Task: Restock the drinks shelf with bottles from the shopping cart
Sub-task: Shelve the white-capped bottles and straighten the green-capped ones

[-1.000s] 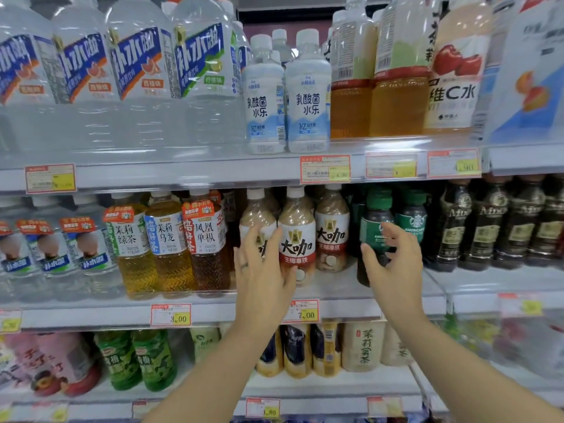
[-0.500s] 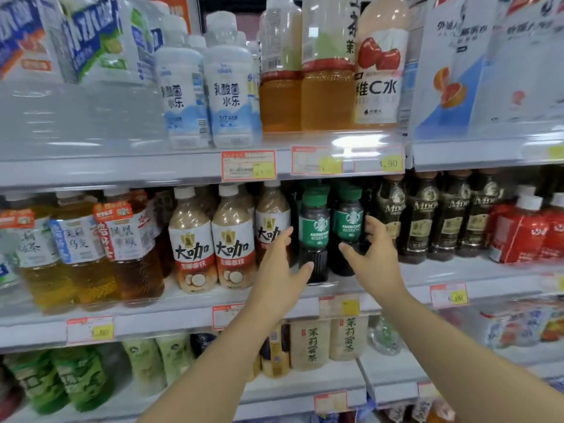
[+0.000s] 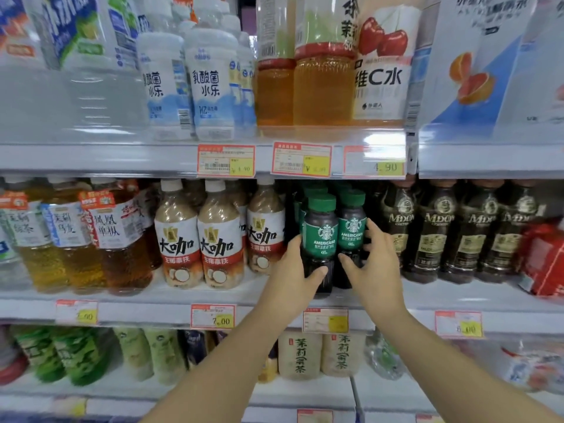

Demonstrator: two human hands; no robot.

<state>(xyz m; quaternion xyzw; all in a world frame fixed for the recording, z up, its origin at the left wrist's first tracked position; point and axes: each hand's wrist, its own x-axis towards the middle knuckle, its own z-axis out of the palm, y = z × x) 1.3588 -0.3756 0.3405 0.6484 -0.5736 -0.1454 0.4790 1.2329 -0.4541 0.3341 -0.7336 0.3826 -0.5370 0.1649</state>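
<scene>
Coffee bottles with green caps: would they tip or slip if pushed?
Coffee bottles look rigid and full of dark liquid, so probably heavy for their size. Tall and narrow, they could tip if pushed high. Glossy labels may slip.

**Middle shelf carrying rows of drinks**

The white metal middle shelf (image 3: pixel 457 297) is carrying, from the left, amber tea bottles with paper labels (image 3: pixel 119 239), tan milk-coffee bottles with white caps (image 3: pixel 219 239), green-capped dark coffee bottles (image 3: pixel 319 236), black-labelled dark bottles (image 3: pixel 433 236) and what may be red packs (image 3: pixel 543 261). The bottles are standing upright on its deck. Paper price tags (image 3: pixel 212 316) are hanging along its front edge.
</scene>
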